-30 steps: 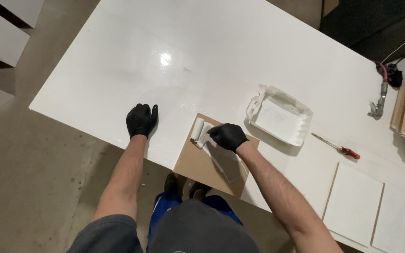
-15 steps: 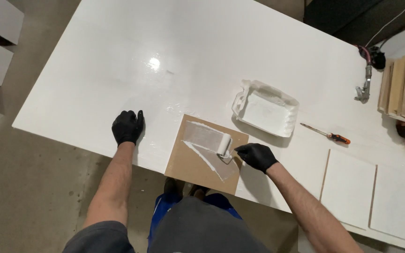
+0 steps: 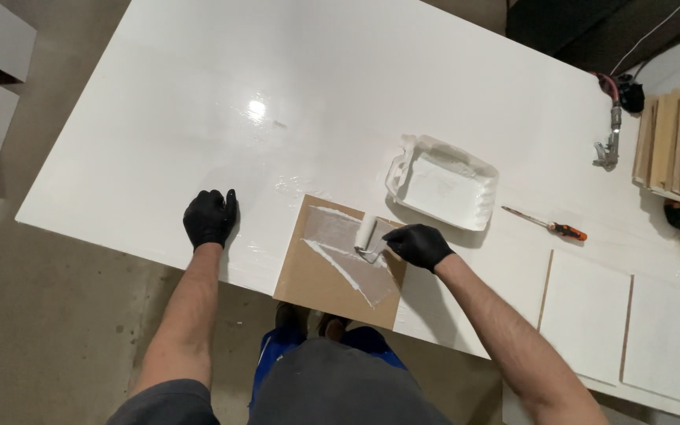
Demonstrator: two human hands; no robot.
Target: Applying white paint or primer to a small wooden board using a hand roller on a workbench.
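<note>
Head view: brown board [image 3: 332,271] at the near edge of the white table [image 3: 198,142], partly white with paint (upper middle only), most bare. Right hand [image 3: 420,245] closed around the small paint roller [image 3: 365,234] on the board; left hand [image 3: 209,218] flat, fingers together. Paint tray [image 3: 444,182] just beyond.

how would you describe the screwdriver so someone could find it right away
On the big white tabletop, look just right of the white plastic paint tray. The thin screwdriver lies flat there, above the two white-painted square panels. Its orange handle with a black tip sets it apart from the white things around it.
</note>
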